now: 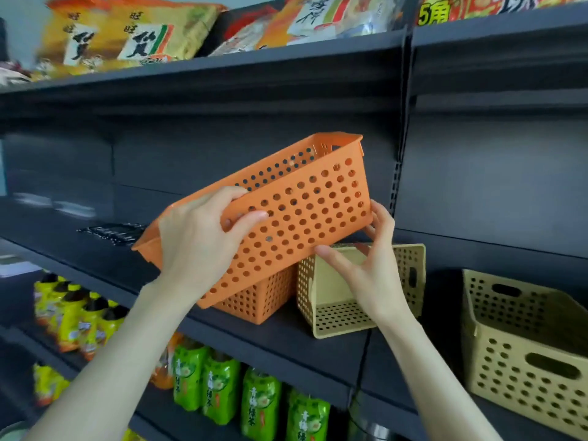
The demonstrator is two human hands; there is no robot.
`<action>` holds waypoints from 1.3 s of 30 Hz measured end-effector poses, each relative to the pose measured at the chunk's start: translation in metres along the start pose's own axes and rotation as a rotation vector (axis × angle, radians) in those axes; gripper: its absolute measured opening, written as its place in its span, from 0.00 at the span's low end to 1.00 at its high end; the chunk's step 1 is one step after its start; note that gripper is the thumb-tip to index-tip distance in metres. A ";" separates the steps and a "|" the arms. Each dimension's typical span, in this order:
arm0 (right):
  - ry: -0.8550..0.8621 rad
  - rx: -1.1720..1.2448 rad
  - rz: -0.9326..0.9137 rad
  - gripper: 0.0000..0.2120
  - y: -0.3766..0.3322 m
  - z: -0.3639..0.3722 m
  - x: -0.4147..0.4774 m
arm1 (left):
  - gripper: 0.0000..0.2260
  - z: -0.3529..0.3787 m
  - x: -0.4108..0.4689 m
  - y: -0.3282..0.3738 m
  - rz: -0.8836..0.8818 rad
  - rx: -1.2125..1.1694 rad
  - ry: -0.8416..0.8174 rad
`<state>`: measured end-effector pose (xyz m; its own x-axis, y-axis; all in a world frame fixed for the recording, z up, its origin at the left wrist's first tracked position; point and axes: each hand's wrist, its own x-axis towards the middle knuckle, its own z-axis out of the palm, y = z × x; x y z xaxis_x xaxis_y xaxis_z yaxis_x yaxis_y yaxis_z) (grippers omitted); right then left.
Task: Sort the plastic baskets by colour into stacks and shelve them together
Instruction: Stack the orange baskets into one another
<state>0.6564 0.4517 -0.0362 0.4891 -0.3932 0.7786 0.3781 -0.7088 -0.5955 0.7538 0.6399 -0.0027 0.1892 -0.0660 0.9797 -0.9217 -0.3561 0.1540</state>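
At the lower left of the frame, yellow bottles (76, 316) stand on a low shelf. Green bottles (219, 389) stand to their right. In the middle, the left hand (197, 240) holds a long orange basket (302, 205) by its rim, fingers closed tight on it. The basket is tilted, up in the air. Under it sits a smaller orange basket (257, 300) on the dark shelf (318, 348). The right hand (366, 268) has its fingers spread and touches the long basket's bottom corner. Beside it lies a tan basket (410, 275) tipped on its side. At the far right sits a bigger tan basket (521, 354). Snack bags (127, 33) lie on the top shelf.
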 end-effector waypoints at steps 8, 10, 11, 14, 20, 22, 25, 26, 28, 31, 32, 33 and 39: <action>0.037 -0.149 0.047 0.43 0.029 0.111 0.030 | 0.13 0.034 0.030 -0.127 0.037 0.017 -0.042; 0.028 -0.161 0.118 0.39 0.039 0.126 0.026 | 0.13 0.045 0.033 -0.150 0.064 0.018 -0.067; 0.005 -0.194 0.157 0.35 0.044 0.129 0.024 | 0.13 0.051 0.033 -0.160 0.083 0.021 -0.082; -0.121 -0.324 0.214 0.15 0.057 0.129 0.016 | 0.14 0.064 0.030 -0.184 0.118 0.001 -0.104; -0.095 -0.362 0.176 0.04 0.075 0.155 0.007 | 0.13 0.075 0.028 -0.208 0.151 -0.014 -0.087; -0.104 -0.318 0.169 0.06 0.076 0.173 0.009 | 0.13 0.075 0.028 -0.215 0.187 -0.010 -0.074; -0.148 -0.237 0.128 0.10 0.078 0.209 0.011 | 0.12 0.076 0.027 -0.228 0.213 0.015 -0.081; -0.180 -0.207 0.119 0.11 0.077 0.223 0.013 | 0.12 0.078 0.027 -0.234 0.215 0.021 -0.087; -0.235 -0.157 0.112 0.11 0.075 0.250 0.018 | 0.13 0.083 0.029 -0.246 0.213 0.016 -0.109; -0.292 -0.098 0.126 0.13 0.077 0.284 0.028 | 0.13 0.094 0.035 -0.268 0.223 -0.007 -0.150; -0.313 -0.089 0.133 0.14 0.079 0.293 0.032 | 0.13 0.098 0.036 -0.277 0.239 -0.003 -0.159; -0.333 -0.089 0.142 0.14 0.082 0.303 0.035 | 0.12 0.101 0.037 -0.285 0.254 -0.004 -0.165; -0.086 -0.126 0.193 0.11 0.091 0.332 0.038 | 0.13 0.119 0.045 -0.330 0.311 -0.108 -0.197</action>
<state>0.9706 0.5667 -0.1261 0.6101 -0.4808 0.6298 0.1729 -0.6949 -0.6980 1.1068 0.6430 -0.0248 -0.0532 -0.3367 0.9401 -0.9738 -0.1911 -0.1236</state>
